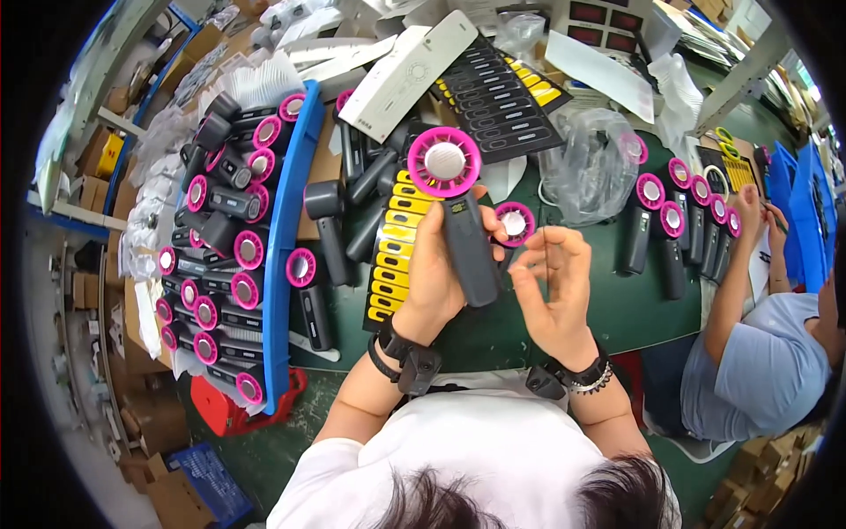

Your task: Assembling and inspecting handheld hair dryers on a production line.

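Note:
My left hand [432, 269] grips a dark grey handheld fan [471, 251] by its handle, the pink-ringed round head [444, 160] pointing up and away. Just to the right, my right hand [557, 282] is raised with thumb and fingertips drawn together; whatever lies between them is too small to make out. Behind the two hands another pink-ringed fan [515, 224] shows, its handle mostly hidden. A sheet of yellow-and-black labels [388, 280] lies beside my left hand. Left of that, a single fan [310, 304] rests near the table's front edge.
A blue-rimmed tray [286, 238] packed with several fans fills the left side. Black label sheets [507, 106], a white box [410, 75] and a clear plastic bag [586, 172] lie at the back. More fans [674, 251] stand right, beside a co-worker in a blue shirt [767, 366].

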The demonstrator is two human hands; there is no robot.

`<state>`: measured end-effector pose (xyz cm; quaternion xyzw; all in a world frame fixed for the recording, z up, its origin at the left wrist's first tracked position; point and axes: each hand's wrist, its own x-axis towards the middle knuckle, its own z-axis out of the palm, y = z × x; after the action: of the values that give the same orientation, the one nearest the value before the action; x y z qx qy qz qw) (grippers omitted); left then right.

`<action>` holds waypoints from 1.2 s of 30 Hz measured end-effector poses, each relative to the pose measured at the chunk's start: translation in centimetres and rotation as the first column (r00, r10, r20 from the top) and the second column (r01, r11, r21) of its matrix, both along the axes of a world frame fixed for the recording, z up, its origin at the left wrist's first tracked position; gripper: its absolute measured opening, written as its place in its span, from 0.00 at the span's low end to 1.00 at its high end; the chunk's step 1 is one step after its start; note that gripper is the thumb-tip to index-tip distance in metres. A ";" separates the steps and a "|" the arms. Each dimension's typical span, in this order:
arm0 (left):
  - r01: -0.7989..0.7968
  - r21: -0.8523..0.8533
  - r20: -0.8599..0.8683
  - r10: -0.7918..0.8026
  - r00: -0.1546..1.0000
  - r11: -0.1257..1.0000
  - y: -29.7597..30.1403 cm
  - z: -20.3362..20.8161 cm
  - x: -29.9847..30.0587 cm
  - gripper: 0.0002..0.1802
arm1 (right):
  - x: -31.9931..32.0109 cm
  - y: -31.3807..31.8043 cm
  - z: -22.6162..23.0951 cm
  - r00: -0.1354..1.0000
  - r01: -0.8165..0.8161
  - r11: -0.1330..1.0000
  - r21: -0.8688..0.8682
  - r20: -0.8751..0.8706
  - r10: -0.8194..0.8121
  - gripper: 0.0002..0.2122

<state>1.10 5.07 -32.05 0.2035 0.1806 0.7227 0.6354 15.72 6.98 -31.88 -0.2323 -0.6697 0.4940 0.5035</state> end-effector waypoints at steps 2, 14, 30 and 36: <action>0.019 0.015 -0.003 -0.019 1.000 1.000 -0.2 0.1 0.0 0.23 | -0.1 0.2 -0.1 0.999 0.026 1.000 0.000 0.043 -0.026 0.18; -0.075 -0.158 -0.332 0.019 0.943 0.985 -0.9 -0.2 0.6 0.26 | -0.6 0.3 -0.6 0.948 0.028 0.928 0.372 0.284 -0.143 0.14; -0.141 -0.118 -0.442 0.075 0.894 0.983 -0.6 1.4 -0.4 0.26 | 1.5 1.2 0.5 0.944 0.026 0.918 0.396 0.291 -0.153 0.12; -0.022 0.041 -0.244 0.032 0.969 0.999 -1.3 3.3 -1.1 0.34 | 2.9 0.7 0.6 0.972 0.215 0.922 0.321 0.025 -0.235 0.11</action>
<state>-0.01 3.80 -28.79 0.3008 0.2465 0.7040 0.5943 18.59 7.64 -31.31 -0.2396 -0.7244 0.3118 0.5663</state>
